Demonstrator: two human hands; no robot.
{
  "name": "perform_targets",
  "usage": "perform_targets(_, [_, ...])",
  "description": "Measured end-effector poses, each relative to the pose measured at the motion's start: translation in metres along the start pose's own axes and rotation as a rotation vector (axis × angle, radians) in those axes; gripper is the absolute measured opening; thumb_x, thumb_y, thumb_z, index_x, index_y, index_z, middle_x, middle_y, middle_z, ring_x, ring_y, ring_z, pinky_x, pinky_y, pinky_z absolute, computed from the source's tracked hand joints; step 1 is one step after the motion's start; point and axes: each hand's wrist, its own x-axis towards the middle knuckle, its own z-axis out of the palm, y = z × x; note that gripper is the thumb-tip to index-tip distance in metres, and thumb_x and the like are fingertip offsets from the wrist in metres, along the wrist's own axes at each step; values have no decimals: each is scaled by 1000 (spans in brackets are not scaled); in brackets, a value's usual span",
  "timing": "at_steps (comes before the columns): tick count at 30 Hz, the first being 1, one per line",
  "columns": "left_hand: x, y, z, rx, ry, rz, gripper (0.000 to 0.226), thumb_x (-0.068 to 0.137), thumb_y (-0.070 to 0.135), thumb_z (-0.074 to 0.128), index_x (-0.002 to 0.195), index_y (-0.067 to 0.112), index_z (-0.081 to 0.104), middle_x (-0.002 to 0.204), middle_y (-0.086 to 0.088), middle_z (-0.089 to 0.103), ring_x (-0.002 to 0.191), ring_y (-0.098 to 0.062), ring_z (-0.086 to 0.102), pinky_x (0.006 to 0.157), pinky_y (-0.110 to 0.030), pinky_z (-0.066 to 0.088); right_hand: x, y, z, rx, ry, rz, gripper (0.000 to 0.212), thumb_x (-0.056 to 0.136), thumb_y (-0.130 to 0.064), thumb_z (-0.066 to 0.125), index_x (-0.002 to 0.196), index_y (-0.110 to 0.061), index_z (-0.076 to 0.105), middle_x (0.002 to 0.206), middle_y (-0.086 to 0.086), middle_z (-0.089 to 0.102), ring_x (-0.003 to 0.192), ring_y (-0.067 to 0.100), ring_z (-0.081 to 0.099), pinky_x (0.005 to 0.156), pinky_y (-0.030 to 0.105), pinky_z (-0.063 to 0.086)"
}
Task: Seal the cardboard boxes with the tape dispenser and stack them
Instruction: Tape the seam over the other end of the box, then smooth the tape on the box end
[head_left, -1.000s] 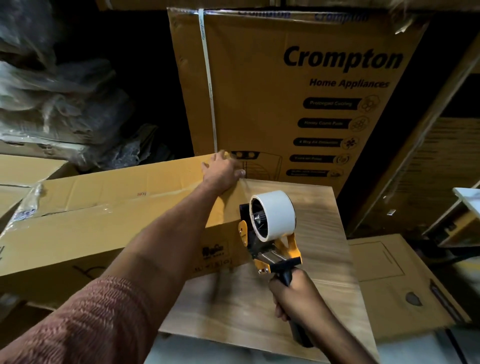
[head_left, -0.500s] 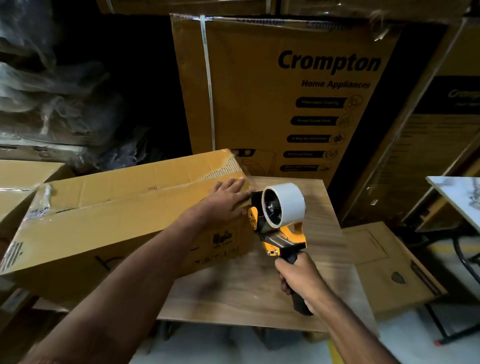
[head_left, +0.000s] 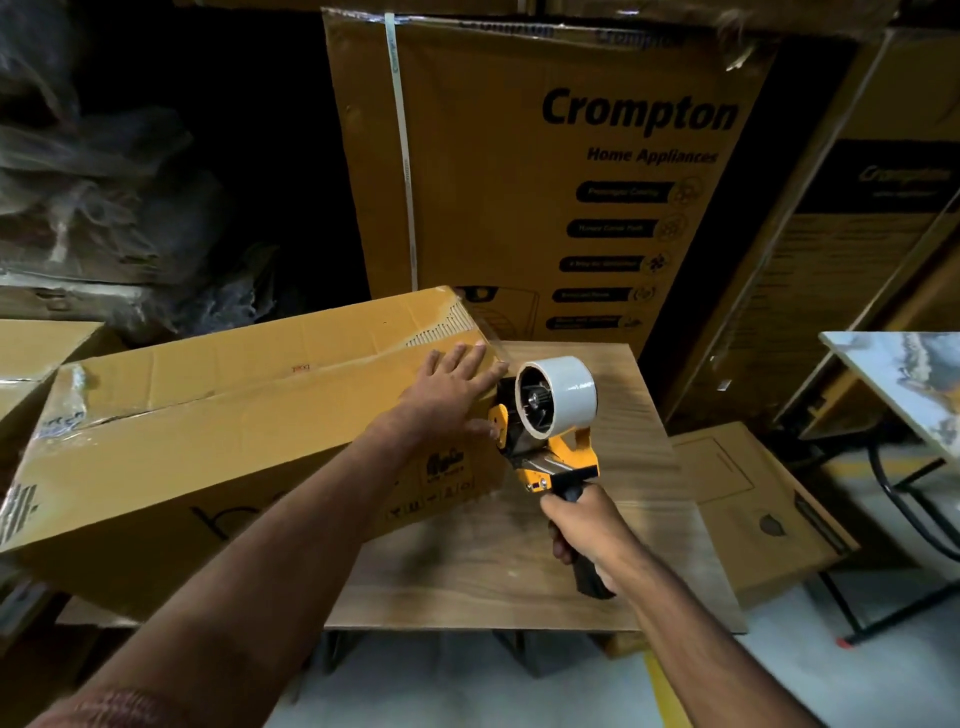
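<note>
A tall cardboard carton printed "Crompton Home Appliances" stands upright at the back of a dim storeroom, with a pale strap running down its left side. In front of that carton sits a wooden table, its top bare toward the near edge. A long cardboard box lies on its side across the left part of the table, and its left end hangs well past the table's left edge. The box's top flaps are folded down, and clear tape shows at its left end. On the floor to the right of the table lies a flat cardboard box. Farther right of the table is the corner of a pale marbled tabletop on black legs. The person's left hand lies flat on the top of the long box at its right end, fingers straight and spread, pressing the flap down. A yellow and black tape dispenser carrying a white roll is touching the right end of the long box, just beside the left hand. The right hand grips the dispenser's black handle, fingers wrapped tightly around it, above the table.
</note>
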Motion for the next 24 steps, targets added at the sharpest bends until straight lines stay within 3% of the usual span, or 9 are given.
perform_targets(3, [-1, 3, 7, 43, 72, -9, 101, 84, 68, 55, 156, 35, -7, 166, -8, -10, 152, -32, -8, 122, -56, 3, 3, 0, 10, 122, -19, 64, 17, 88, -11, 53, 71, -10, 51, 53, 6, 47, 38, 17, 43, 42, 23, 31])
perform_targets(7, [1, 0, 2, 43, 55, -18, 97, 86, 70, 49, 156, 35, -8, 166, -8, -9, 152, -32, -7, 122, -55, 2, 3, -11, 8, 431, -186, 246, 22, 84, -3, 46, 63, -10, 49, 51, 1, 40, 39, 13, 33, 41, 17, 27])
perform_targets(12, [0, -1, 3, 52, 86, -31, 101, 82, 79, 43, 157, 33, -7, 166, -7, -8, 152, -30, -5, 121, -51, 0, 1, -1, 5, 359, -52, 80, 16, 86, -6, 56, 71, -10, 52, 54, 3, 46, 40, 15, 40, 42, 21, 31])
perform_targets(15, [-10, 9, 0, 66, 215, 6, 90, 91, 71, 41, 158, 29, -2, 166, -8, -11, 153, -27, -8, 121, -47, -8, 1, 14, -6, 447, 11, -24, 14, 91, -12, 56, 77, -11, 55, 60, 3, 49, 47, 16, 45, 46, 26, 34])
perform_targets(19, [-29, 43, 18, 69, 395, 166, 61, 98, 45, 46, 152, 19, 35, 164, -15, 13, 152, -32, 5, 123, -51, 3, 11, 45, -22, 363, 70, -13, 8, 94, -10, 48, 88, -15, 51, 73, 3, 49, 67, 17, 47, 60, 30, 33])
perform_targets(21, [-33, 60, 31, 72, 396, 214, 54, 95, 37, 54, 144, 16, 48, 161, -16, 25, 151, -35, 14, 123, -52, 7, 27, 70, -24, 292, 134, 15, 6, 91, -9, 53, 96, -12, 55, 85, 8, 54, 74, 18, 49, 63, 30, 35])
perform_targets(24, [-35, 84, 44, 63, 208, 246, 55, 99, 38, 48, 151, 22, 38, 163, -13, 19, 153, -32, 7, 122, -49, 0, 64, 114, -25, 163, 232, 127, 35, 72, -19, 62, 107, -12, 62, 106, 14, 66, 84, 25, 61, 70, 31, 48])
